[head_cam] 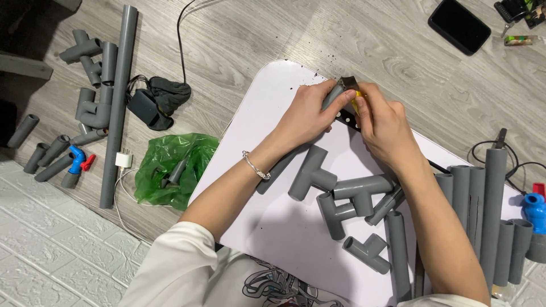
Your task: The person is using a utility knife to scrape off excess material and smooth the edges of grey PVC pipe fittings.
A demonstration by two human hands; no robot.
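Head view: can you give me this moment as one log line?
left hand: holds grey pipe | right hand: on yellow tool at pipe end | below: grey tee fittings on white board

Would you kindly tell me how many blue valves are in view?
2: one blue valve lies on the floor at left among short grey pipes; another blue valve sits at the right edge. Others may be hidden.

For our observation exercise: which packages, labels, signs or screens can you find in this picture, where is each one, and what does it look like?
Phone: top right on the wooden floor, a flat black rectangle with a dark screen.
Plastic bag: on the floor left of the white board, crumpled, translucent green, holding small grey pipe pieces.
Small packet: far top right beside the phone, narrow, green and pale; details too small to tell.
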